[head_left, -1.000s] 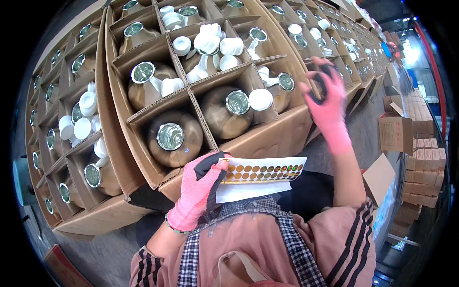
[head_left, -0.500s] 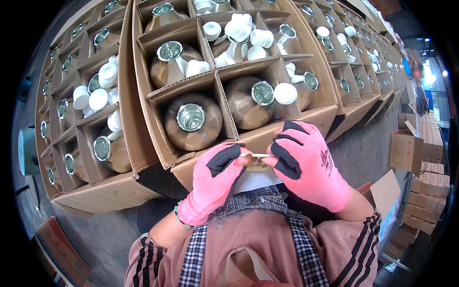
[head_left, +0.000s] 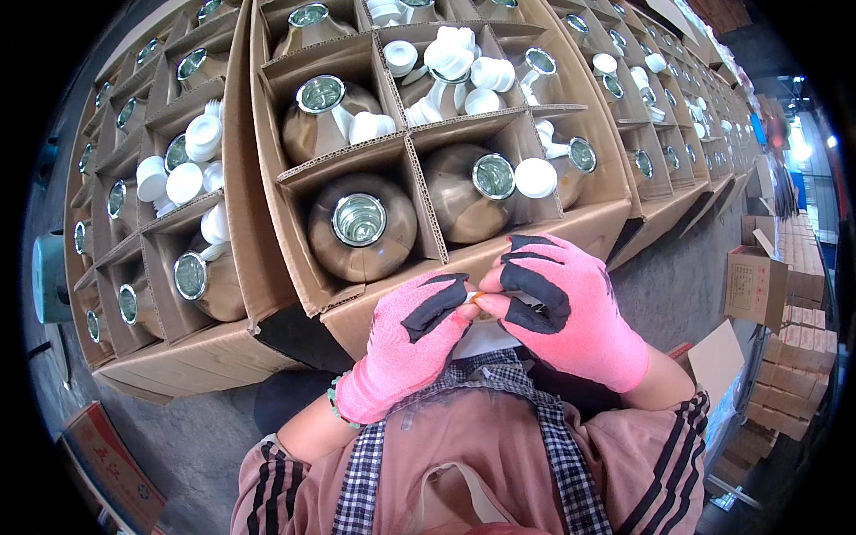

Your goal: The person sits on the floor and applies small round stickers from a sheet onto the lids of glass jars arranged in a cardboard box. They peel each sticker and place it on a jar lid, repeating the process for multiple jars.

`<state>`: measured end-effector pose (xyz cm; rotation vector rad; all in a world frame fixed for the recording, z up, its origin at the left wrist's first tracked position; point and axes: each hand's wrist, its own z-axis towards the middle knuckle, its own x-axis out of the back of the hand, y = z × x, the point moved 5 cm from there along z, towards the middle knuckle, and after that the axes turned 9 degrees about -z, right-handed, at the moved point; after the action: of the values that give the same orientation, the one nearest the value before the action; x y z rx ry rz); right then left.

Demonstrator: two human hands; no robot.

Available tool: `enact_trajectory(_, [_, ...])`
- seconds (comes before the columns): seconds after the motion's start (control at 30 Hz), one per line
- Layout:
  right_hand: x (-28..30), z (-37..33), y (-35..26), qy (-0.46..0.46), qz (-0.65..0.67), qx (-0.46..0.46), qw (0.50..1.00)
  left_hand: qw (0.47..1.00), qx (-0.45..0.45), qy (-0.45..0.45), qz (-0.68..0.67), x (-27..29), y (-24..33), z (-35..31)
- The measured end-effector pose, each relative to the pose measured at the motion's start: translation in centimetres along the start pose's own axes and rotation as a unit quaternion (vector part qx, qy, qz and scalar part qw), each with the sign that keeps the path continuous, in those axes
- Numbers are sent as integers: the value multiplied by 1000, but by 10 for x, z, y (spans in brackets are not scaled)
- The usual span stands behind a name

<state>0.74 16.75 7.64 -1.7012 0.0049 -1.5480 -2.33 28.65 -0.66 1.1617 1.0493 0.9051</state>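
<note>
My left hand [head_left: 412, 343] and my right hand [head_left: 580, 312] wear pink gloves with black fingers, the thumb tips bare. They meet in front of my apron [head_left: 464, 379], just off the near side of a cardboard box [head_left: 401, 299]. Between both pinched fingertips is a small white piece with a thin orange edge [head_left: 476, 295]; most of it is covered, so its kind is unclear. Closest in the box, a round brownish glass liner with a silvery mouth [head_left: 358, 219] sits in its compartment. Another such liner [head_left: 468, 192] stands to its right, beside a white round cap [head_left: 535, 177].
White caps [head_left: 450, 58] lie heaped among liners in the middle compartments. More divided boxes of liners stand on the left [head_left: 178, 334] and right [head_left: 660, 201]. Cardboard cartons [head_left: 785, 366] are stacked at far right. A flattened red-and-brown carton [head_left: 116, 464] lies low left.
My left hand has shifted slightly right, bringing the fingertips closer together. The white piece has turned and shows less, with an orange edge now visible. The boxes stay put.
</note>
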Motion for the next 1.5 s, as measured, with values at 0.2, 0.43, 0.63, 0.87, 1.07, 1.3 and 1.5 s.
enact_trajectory(0.2, [1, 1, -1, 24, -106, 67, 992, 988, 102, -1, -117, -4, -11, 2])
enact_trajectory(0.43, [-4, 2, -2, -14, -197, 123, 973, 888, 257, 29, -381, -10, -29, 3])
enact_trajectory(0.63, [19, 25, 41, 88, -28, -54, 994, 950, 291, -72, -82, -8, -17, 6])
enact_trajectory(0.87, [-44, 41, 61, -96, -346, 67, 931, 985, 134, -102, 38, -13, -20, 1])
enact_trajectory(1.07, [-57, 52, 65, -89, -460, 94, 879, 978, 161, -130, 5, -7, -23, 1])
enact_trajectory(1.3, [-28, 45, 59, -4, -422, 56, 905, 984, 160, -77, -26, 3, -17, 1])
enact_trajectory(1.5, [43, 6, 20, 39, -142, -75, 986, 959, 165, 76, -219, 24, -4, 1])
